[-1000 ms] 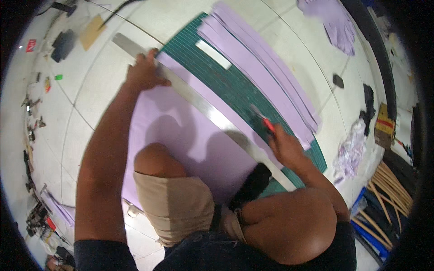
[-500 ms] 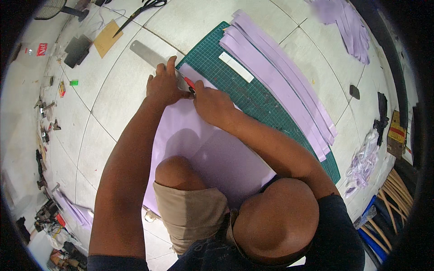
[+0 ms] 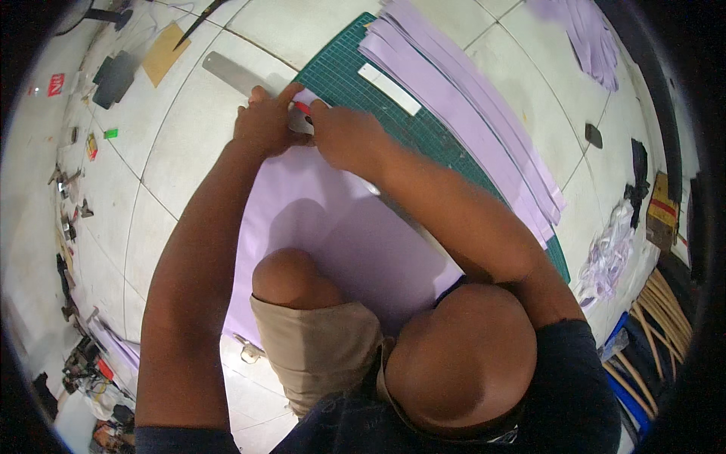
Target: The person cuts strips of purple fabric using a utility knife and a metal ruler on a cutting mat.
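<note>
Over a metal ruler (image 3: pixel 231 72) my left hand (image 3: pixel 265 125) is closed, its fingers pressing it down across a large lilac sheet (image 3: pixel 302 189). Beside it my right hand (image 3: pixel 352 140) grips a red-handled cutter knife (image 3: pixel 302 107) against the ruler; its blade is hidden between the hands. The lilac sheet lies partly on a green cutting mat (image 3: pixel 329 64), with my bent knee (image 3: pixel 295 276) over its near part. Several long lilac strips (image 3: pixel 454 106) lie on the mat to the right, next to a short white ruler-like bar (image 3: pixel 389 89).
Black scissors (image 3: pixel 198 26) and a tan card (image 3: pixel 165 57) lie far left on the tiles. More lilac strips (image 3: pixel 594 45) sit far right. A dark block (image 3: pixel 594 135), a clear plastic bundle (image 3: pixel 609 261) and wooden sticks (image 3: pixel 665 310) are on the right. Small tools line the left wall.
The whole view has shifted slightly. My right hand has moved a little farther away with the cutter knife, closer to my left hand's fingertips. The left hand's raised fingers have come down lower.
</note>
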`<state>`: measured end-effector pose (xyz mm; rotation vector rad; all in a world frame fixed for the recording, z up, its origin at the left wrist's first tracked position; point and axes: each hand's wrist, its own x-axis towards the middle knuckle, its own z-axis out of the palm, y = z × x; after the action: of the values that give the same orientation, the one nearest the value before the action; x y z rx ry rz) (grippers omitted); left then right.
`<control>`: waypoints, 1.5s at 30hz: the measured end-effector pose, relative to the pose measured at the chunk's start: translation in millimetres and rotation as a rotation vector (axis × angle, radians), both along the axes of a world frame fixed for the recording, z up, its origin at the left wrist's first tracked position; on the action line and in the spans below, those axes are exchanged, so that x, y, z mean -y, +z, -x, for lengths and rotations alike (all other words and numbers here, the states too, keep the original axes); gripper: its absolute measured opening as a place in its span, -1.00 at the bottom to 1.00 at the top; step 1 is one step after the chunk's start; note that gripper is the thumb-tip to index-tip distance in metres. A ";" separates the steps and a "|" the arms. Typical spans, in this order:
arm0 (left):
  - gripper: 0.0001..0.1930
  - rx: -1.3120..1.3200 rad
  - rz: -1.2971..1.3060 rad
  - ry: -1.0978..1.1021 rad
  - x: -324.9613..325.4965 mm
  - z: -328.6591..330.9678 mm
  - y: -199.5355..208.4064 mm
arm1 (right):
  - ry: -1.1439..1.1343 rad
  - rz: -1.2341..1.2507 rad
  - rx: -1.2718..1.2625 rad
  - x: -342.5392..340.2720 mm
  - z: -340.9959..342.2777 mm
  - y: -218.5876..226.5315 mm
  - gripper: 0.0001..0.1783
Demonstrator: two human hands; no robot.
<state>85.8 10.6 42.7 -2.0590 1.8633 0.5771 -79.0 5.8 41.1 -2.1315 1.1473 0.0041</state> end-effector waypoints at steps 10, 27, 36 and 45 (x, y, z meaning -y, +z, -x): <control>0.03 -0.046 0.073 -0.018 -0.9 -8.6 -20.7 | 0.011 -0.223 -0.274 -63.8 110.1 23.8 -0.68; -0.07 -0.203 0.188 -0.173 1.6 -32.9 -40.7 | -0.107 -0.566 -0.901 -278.0 419.8 58.0 -0.69; 0.06 -0.155 0.179 -0.087 -5.4 -43.5 -49.1 | -0.198 -0.614 -0.721 -256.7 456.5 77.5 -0.68; 0.23 0.003 0.030 0.091 -3.3 -6.2 -6.9 | -0.145 -0.237 -0.369 -100.9 207.3 45.2 -0.65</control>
<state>92.0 13.9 35.8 -2.1722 1.7939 0.5713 -286.3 106.6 86.3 -1.8788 1.4316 0.4619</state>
